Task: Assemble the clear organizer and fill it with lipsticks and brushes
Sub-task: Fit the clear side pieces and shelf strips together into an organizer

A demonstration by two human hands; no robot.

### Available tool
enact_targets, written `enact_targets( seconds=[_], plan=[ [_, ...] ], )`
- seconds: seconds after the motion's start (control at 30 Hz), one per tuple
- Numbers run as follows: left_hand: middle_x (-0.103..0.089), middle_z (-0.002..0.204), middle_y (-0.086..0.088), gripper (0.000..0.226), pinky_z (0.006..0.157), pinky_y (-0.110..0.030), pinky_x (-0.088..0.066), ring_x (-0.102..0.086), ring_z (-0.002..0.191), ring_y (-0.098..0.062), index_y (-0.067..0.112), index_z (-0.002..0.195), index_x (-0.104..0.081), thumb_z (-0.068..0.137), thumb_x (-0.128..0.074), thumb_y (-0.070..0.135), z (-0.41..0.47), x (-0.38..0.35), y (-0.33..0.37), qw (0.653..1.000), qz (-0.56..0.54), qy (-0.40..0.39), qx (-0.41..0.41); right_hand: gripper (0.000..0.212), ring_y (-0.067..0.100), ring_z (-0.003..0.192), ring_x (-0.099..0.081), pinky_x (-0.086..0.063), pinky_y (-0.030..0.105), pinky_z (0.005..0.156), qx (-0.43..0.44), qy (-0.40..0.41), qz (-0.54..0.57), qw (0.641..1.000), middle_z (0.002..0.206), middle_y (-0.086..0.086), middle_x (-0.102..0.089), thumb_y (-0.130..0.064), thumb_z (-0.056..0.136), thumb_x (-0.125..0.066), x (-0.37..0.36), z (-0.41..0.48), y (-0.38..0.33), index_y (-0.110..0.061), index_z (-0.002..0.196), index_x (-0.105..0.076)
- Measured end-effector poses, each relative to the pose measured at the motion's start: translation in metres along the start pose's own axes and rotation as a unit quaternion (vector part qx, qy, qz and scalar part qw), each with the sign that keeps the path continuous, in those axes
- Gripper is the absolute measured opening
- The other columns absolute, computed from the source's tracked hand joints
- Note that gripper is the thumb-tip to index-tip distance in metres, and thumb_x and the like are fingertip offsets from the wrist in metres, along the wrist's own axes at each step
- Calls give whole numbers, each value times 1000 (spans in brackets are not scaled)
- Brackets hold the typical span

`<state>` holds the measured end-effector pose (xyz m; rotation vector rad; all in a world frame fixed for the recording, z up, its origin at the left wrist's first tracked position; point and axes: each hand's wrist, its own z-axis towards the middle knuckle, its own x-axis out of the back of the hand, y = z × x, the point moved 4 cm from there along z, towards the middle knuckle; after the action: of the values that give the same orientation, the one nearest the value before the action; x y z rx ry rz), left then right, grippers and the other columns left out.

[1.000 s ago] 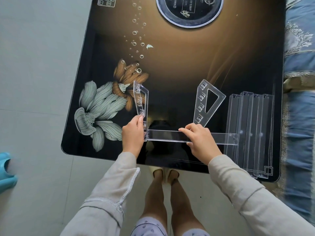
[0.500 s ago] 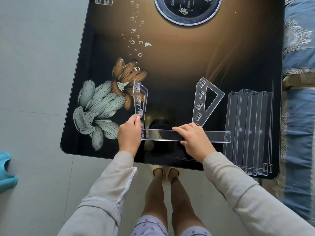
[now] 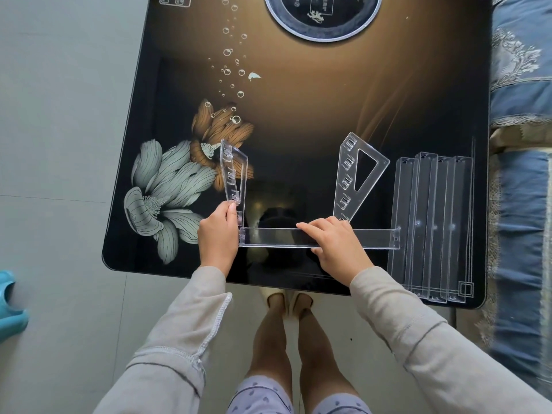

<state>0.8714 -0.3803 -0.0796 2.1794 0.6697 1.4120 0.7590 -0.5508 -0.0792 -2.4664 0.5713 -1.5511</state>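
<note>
Near the table's (image 3: 298, 130) front edge, the right hand (image 3: 337, 246) curled over the shelf (image 3: 277, 238); the left hand (image 3: 218, 237) pinched the upright panel (image 3: 236, 171) at its end. A crooked tab could jam or snap, or tip the panel.

This is someone's home: a glossy black table (image 3: 298, 115) printed with lotus flowers, pale grey floor tiles (image 3: 59, 144), blue brocade upholstery (image 3: 519, 204) along the table's right edge, and a teal slipper (image 3: 10, 309) on the floor.
</note>
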Motion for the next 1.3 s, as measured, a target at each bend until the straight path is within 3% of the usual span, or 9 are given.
enact_targets(
  seconds=[0.13, 0.3, 0.47, 0.8, 0.97, 1.13, 1.3],
  plan=[
    [-64, 71, -9, 31, 68, -38, -52, -64, 74, -34, 12, 96, -64, 96, -36, 26, 0, 1, -1, 1000, 2, 3, -4, 54, 20, 116, -43, -29, 30, 94, 0, 3, 7, 1000, 131, -4, -51, -16, 89, -53, -1, 0, -1, -26, 139, -36],
    [-70, 81, -14, 32, 73, -39, -51, -64, 77, -33, 11, 100, -64, 96, -37, 26, -1, 2, -1, 1000, -2, 10, -6, 54, 21, 116, -43, -30, 32, 95, 6, -7, 8, 1000, 131, -3, -51, -15, 89, -53, -2, 2, -4, -26, 139, -36],
    [-60, 68, -6, 31, 67, -36, -48, -64, 72, -33, 10, 96, -64, 97, -37, 26, -1, 2, 1, 1000, 7, 3, -12, 54, 21, 116, -44, -31, 33, 98, -3, -15, 19, 1000, 131, -2, -51, -15, 89, -54, -4, 2, -4, -25, 139, -37],
    [-69, 77, -16, 31, 70, -45, -55, -65, 73, -34, 9, 95, -63, 97, -36, 26, -1, 3, 2, 1000, 4, -1, -19, 54, 21, 117, -43, -31, 32, 98, -4, -12, 11, 1000, 131, -3, -51, -15, 89, -54, -3, 2, -1, -26, 139, -36],
    [-69, 76, -14, 30, 72, -42, -54, -64, 73, -33, 10, 95, -63, 96, -38, 26, -1, 3, 5, 1000, 11, 0, -29, 58, 23, 114, -44, -31, 34, 97, -9, -30, -17, 999, 130, 0, -50, -12, 91, -48, -9, 5, -3, -28, 142, -28],
    [-64, 73, -4, 23, 75, -43, -56, -65, 78, -34, 12, 92, -67, 89, -53, 29, -2, 1, 0, 999, 2, -36, 7, 63, 27, 109, -45, -32, 34, 92, -11, -16, -39, 999, 127, 5, -48, -5, 88, -47, -14, 5, -7, -27, 143, -26],
    [-71, 78, -15, 16, 78, -44, -57, -68, 78, -35, 5, 79, -71, 76, -72, 20, -7, -1, -18, 995, -40, -48, 81, 67, 27, 105, -45, -34, 33, 88, -20, 0, -29, 999, 127, 8, -42, 1, 84, -49, -17, 2, -12, -23, 143, -28]
  ],
)
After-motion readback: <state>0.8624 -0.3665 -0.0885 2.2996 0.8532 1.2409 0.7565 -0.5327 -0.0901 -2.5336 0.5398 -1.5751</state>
